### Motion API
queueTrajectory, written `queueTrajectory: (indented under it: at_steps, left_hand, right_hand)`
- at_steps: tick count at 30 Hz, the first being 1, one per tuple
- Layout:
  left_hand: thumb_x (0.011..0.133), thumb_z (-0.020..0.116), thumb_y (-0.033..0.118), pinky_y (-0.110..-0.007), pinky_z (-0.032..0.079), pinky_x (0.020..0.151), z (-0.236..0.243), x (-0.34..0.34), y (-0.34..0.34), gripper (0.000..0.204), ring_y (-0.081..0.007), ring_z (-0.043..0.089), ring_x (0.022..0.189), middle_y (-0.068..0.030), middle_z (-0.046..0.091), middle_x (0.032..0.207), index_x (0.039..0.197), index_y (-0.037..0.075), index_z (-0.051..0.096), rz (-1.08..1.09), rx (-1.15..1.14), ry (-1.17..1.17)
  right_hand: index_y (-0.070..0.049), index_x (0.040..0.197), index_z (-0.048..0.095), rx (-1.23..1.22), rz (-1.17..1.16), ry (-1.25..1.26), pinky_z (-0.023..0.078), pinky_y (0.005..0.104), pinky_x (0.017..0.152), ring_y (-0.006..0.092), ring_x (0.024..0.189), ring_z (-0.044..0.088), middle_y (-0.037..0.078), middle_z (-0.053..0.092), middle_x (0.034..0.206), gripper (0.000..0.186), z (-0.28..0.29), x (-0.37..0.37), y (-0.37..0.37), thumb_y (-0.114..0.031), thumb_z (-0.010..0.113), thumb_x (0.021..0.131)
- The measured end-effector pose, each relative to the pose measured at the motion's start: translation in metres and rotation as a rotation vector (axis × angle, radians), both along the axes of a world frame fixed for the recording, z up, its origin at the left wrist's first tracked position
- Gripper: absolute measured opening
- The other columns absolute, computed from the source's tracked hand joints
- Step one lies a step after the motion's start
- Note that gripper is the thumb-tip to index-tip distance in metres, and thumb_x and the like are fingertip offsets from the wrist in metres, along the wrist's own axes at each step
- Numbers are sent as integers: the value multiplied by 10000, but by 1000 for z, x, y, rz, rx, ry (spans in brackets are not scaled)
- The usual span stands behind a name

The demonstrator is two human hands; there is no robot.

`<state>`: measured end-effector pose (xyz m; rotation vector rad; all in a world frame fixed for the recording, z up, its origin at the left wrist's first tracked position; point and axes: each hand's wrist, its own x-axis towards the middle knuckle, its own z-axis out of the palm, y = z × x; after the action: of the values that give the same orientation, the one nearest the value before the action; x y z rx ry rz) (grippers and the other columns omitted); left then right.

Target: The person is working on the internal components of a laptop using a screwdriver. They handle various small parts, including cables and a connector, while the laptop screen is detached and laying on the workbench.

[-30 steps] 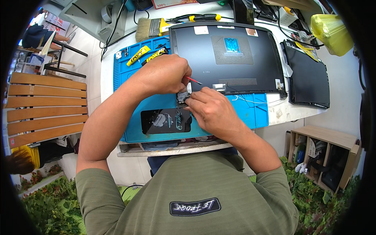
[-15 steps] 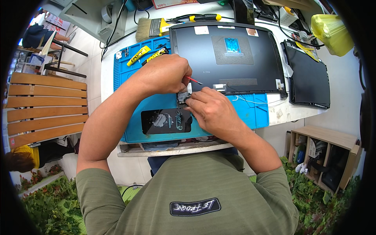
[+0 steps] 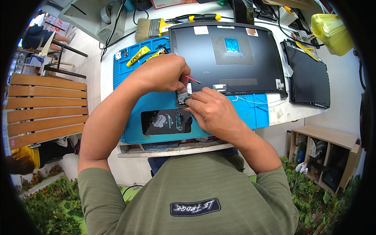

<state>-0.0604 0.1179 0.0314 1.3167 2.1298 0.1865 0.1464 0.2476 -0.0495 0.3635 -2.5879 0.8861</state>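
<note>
To the right of the desk (image 3: 282, 111), a wooden shelf unit (image 3: 325, 136) has compartments holding assorted items, among them a dark bundle. A yellow plastic bag (image 3: 331, 34) hangs by the desk's far right corner; its contents cannot be made out. Under the near edge, an open drawer (image 3: 176, 151) holds shadowed, cloth-like things. A dark laptop panel (image 3: 270, 58) lies toward the desk's far edge, partly over a blue mat (image 3: 256, 113). The left hand (image 3: 166, 74) has its grip closed around a red tool (image 3: 191, 79), dark tip pointing right above the panel. The right hand (image 3: 213, 109) has bent fingers gathered at the panel's near-left corner, touching a small metal part (image 3: 182, 98); whether its grip is pinching anything is hidden.
</note>
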Motion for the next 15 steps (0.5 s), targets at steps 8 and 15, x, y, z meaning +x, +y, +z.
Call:
queueTrajectory:
  at_steps: [8,15]
  left_hand:
    - [901,989,213,-453,635,818,-5,-13,-8,227,-307,831,875,-159,873,941,1050,53,927,76,45,-130]
    - [1059,916,282,-396,535,770,7,-1,-32,320,-188,637,821,-58,701,874,1241,31,833,187,208,-105]
  right_hand:
    - [-1,998,824,-12,5,-14,599,476,906,323,966,713,119,769,984,129,0,1,1,-104,898,975]
    - [12,1086,849,-51,-11,-22,617,483,947,340,1016,736,135,779,1025,187,0,1,0,-101,921,956]
